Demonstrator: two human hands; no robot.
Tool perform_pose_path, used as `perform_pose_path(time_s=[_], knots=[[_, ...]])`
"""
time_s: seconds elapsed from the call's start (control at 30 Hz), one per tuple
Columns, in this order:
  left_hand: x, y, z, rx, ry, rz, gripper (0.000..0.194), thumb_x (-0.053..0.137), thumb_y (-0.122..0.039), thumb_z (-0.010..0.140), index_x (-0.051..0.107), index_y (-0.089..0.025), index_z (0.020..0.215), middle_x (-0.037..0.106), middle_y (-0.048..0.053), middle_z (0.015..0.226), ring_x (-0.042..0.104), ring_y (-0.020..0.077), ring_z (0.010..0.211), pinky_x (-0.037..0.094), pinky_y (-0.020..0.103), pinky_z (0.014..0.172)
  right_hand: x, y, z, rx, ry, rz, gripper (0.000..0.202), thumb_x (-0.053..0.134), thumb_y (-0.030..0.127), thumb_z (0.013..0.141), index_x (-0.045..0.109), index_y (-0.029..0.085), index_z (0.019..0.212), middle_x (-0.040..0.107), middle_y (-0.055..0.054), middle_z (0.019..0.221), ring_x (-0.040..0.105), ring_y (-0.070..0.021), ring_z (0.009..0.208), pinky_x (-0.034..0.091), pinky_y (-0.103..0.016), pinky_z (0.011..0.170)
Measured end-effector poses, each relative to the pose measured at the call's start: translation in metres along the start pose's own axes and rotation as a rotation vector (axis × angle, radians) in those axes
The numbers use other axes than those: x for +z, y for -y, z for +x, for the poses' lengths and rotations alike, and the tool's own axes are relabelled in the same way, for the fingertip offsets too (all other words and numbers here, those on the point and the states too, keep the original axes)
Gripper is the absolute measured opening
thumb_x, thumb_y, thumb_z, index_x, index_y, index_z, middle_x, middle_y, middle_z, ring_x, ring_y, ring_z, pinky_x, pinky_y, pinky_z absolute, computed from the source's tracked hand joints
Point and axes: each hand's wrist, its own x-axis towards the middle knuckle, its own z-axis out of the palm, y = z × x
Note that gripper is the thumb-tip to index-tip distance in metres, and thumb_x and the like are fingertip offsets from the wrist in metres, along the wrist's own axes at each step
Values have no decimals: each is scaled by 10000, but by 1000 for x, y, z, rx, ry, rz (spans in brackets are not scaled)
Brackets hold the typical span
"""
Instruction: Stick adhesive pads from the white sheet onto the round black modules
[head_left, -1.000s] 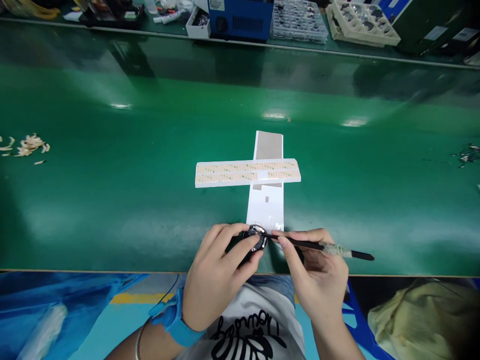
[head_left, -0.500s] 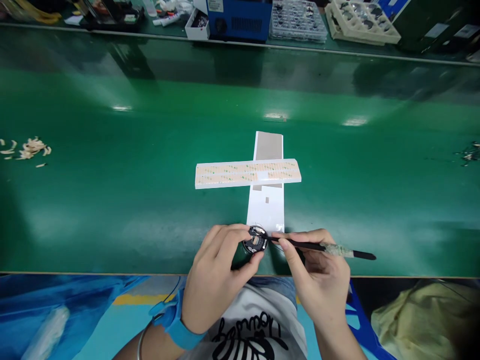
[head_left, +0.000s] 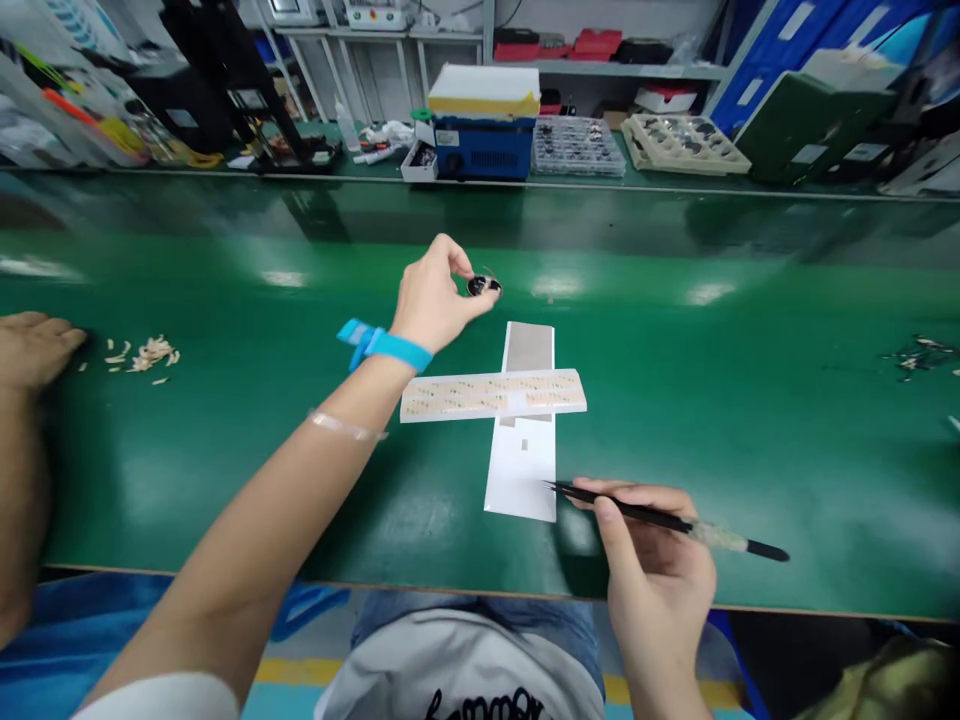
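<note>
My left hand [head_left: 433, 295] is stretched far out over the green belt [head_left: 750, 400] and pinches a small round black part [head_left: 482, 286] between thumb and fingers, just above the belt. A blue strap circles that wrist. My right hand [head_left: 651, 565] stays near the front edge and grips black tweezers [head_left: 660, 520], whose tip rests at the lower right corner of a white sheet [head_left: 521, 465]. A strip of orange-patterned labels [head_left: 493, 394] lies across that sheet.
Another person's hand [head_left: 30, 345] rests on the belt at far left, beside a small pile of peeled scraps [head_left: 142, 353]. Behind the belt stand a blue machine [head_left: 484, 145], trays of parts [head_left: 679, 140] and shelves. Small dark bits [head_left: 919, 355] lie at far right.
My left hand has carried the round black part from the near edge out to the far side of the belt. The view tilted up. My right hand with the tweezers stayed near the edge.
</note>
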Motion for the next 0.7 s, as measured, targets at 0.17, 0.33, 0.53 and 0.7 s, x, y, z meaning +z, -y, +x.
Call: perform_pose_path(time_s=[0.17,0.33,0.53,0.7], knots=[[60,33,57,-93,35,32,269,725,-210,757,476,-184,854,606,38,858,558,163,793,412,285,720,1,-3,5,-46,-32,-2,100,699,203,824,609,235,854,728,-32,847,750,-194,811,636,-321,739],[32,10,28,34,98,47,194,677,-271,815,506,-185,847,577,59,918,521,210,870,390,333,800,-1,-6,6,-36,-30,47,82,701,228,831,624,229,858,710,-30,846,742,-188,807,632,-304,723],[-42,-39,-115,302,495,-36,286,441,-304,969,524,-194,718,530,0,708,479,174,747,322,293,700,-5,-11,10,57,166,84,121,608,298,916,623,194,857,676,-17,806,688,-115,628,586,-232,614],[-29,-33,-186,-51,590,-447,423,427,-308,957,269,-190,584,268,-55,551,294,103,542,211,262,537,1,-3,20,199,327,123,212,623,380,901,576,186,829,641,18,679,625,-81,484,506,-176,474]])
